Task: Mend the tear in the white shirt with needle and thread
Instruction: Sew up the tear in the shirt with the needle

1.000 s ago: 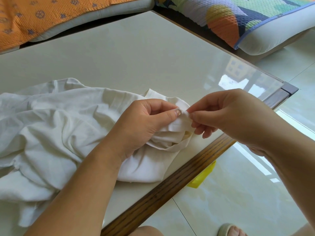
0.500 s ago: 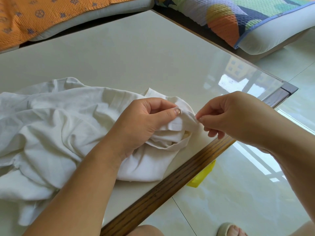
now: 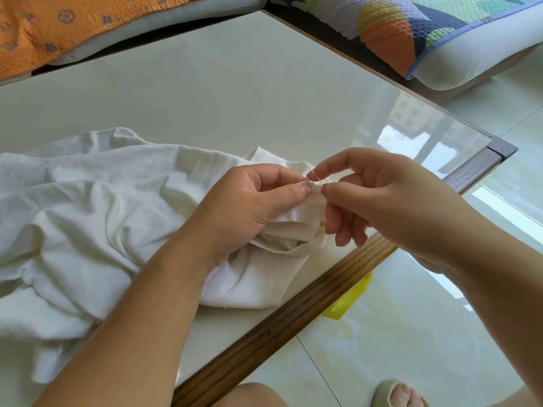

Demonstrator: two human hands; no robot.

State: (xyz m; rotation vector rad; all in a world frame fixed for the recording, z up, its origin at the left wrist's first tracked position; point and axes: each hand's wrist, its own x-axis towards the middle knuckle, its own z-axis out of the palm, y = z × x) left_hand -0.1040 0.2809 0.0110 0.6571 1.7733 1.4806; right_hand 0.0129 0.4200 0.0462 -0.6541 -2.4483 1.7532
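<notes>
A crumpled white shirt (image 3: 88,218) lies on the left half of the glass-topped table (image 3: 235,92). My left hand (image 3: 244,210) pinches a bunched fold of the shirt between thumb and fingers near the table's front edge. My right hand (image 3: 382,195) is right beside it, with forefinger and thumb on a thin needle (image 3: 313,174) that sticks up at a slant out of the held fold. The thread and the tear itself cannot be made out.
The table's wooden front edge (image 3: 293,315) runs diagonally below the hands. A yellow object (image 3: 349,301) lies on the tiled floor under that edge. An orange cushion (image 3: 73,24) and a multicoloured cushion (image 3: 411,27) border the far side. A slippered foot (image 3: 399,395) shows at the bottom.
My right hand drew slightly away to the right, then came back to the fold. The needle now shows between its fingertips. My left hand kept its hold on the fabric.
</notes>
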